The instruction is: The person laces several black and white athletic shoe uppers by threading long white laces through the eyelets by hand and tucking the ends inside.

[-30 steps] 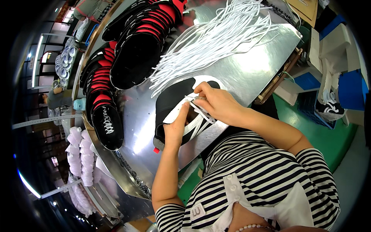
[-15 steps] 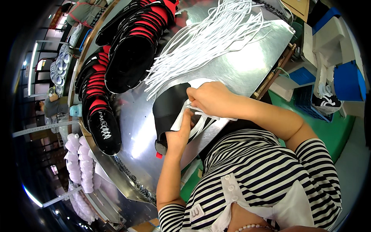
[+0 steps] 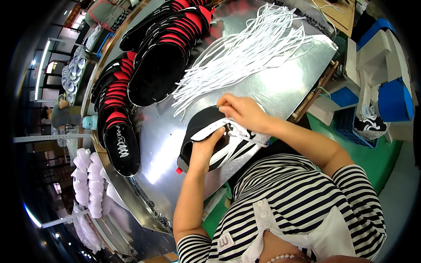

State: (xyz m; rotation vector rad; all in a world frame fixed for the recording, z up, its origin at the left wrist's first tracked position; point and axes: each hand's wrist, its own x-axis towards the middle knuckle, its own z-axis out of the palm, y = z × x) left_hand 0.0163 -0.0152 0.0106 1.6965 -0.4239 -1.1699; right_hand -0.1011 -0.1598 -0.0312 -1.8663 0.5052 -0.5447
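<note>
A black and white shoe upper (image 3: pixel 206 119) rests at the near edge of the metal table, a white shoelace (image 3: pixel 239 131) threaded partly through it. My left hand (image 3: pixel 206 151) grips the upper from inside its opening, thumb at the white eyelet strip (image 3: pixel 209 130). At the far side of that strip, my right hand (image 3: pixel 242 111) has its fingers pinched together against the upper; what lies between the fingertips is hidden. A small red tab (image 3: pixel 179 171) shows at the heel end.
A bundle of white laces (image 3: pixel 245 52) lies across the metal table (image 3: pixel 280 81). Nested black and red uppers (image 3: pixel 160 65) stand in rows at the left. To the right are cardboard boxes (image 3: pixel 377 57) and a blue crate (image 3: pixel 351 127). White stacked pieces (image 3: pixel 90 182) are beyond the table's left edge.
The upper has turned so its white eyelet strip and laces show more. My right hand has shifted from the opening to the strip's far side. The left keeps its hold.
</note>
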